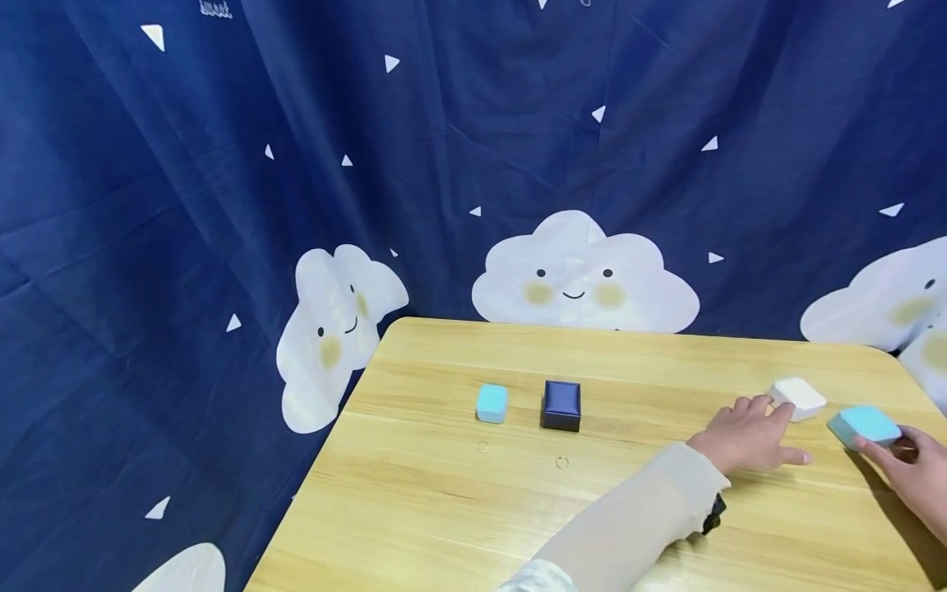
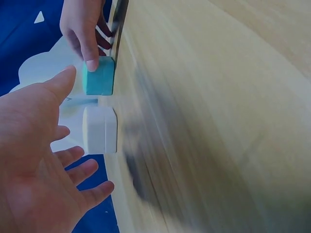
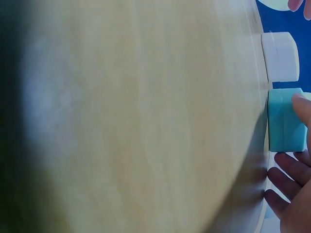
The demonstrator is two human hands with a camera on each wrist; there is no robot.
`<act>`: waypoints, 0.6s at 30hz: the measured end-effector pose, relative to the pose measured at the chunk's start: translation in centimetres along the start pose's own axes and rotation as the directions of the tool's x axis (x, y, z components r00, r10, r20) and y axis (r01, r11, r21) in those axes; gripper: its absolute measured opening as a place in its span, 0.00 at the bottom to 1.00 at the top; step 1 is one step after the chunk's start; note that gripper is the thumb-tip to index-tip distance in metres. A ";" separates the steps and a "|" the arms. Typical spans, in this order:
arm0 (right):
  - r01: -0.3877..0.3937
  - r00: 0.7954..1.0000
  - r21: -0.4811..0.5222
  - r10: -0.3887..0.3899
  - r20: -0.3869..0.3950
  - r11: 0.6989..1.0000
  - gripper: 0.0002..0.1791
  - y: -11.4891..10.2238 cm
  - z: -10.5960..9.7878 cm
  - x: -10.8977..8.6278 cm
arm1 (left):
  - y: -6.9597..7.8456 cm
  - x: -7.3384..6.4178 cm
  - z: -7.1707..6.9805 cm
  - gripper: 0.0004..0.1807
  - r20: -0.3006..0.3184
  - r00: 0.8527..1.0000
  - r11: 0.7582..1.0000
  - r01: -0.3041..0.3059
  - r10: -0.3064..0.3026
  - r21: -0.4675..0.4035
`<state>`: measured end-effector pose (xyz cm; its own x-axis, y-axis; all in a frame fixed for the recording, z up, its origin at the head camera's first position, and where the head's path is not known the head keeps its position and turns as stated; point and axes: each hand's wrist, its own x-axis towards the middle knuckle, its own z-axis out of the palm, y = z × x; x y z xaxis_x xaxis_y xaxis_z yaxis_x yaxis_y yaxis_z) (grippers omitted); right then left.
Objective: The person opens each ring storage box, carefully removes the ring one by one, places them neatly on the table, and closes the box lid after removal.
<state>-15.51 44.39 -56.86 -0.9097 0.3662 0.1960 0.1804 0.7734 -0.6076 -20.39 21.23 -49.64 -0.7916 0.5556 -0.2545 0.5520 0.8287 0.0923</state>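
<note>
At the table's right end my right hand (image 1: 913,477) holds a turquoise ring box (image 1: 866,425) between thumb and fingers; the box is closed and sits at the tabletop. Just left of it is a closed white box (image 1: 797,398). My left hand (image 1: 750,436) reaches over the table with fingers spread, its fingertips close to the white box in the head view. In the left wrist view, that palm (image 2: 34,160) holds nothing, and the white box (image 2: 99,130) appears beyond the fingers. The right wrist view shows the right thumb (image 3: 302,108) against the turquoise box (image 3: 285,121).
On the wooden table (image 1: 414,526) stand a small light-blue box (image 1: 491,403) and a navy box (image 1: 561,404). Two thin rings lie in front of them, a smaller ring (image 1: 482,442) and a larger ring (image 1: 562,458). A dark blue curtain (image 1: 444,164) hangs behind.
</note>
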 end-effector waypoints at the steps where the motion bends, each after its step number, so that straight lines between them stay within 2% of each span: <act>1: -0.003 1.000 -0.001 0.003 0.006 1.000 0.39 0.0 0.0 0.0 | 0.0 0.1 0.1 0.37 0.001 1.000 1.000 -0.002 0.002 0.000; 10: -0.008 0.994 -0.077 0.016 0.104 0.997 0.40 -1.0 -0.5 -0.7 | 0.2 1.2 1.5 0.36 -0.006 0.999 0.996 -0.042 0.042 -0.074; 14: 0.020 0.990 -0.095 -0.006 0.142 0.995 0.40 -1.4 -0.7 -0.9 | 0.4 1.7 2.0 0.35 -0.019 0.998 0.992 -0.062 0.060 -0.110; 18: 0.049 0.986 -0.103 -0.031 0.167 0.993 0.41 -1.6 -0.9 -1.3 | 0.6 2.0 2.2 0.38 -0.021 0.998 0.989 -0.065 0.063 -0.135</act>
<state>-14.28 43.15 -55.52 -0.9645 0.2506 0.0838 0.1734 0.8396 -0.5148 -21.10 22.68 -52.22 -0.7605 0.6078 -0.2283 0.5620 0.7923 0.2373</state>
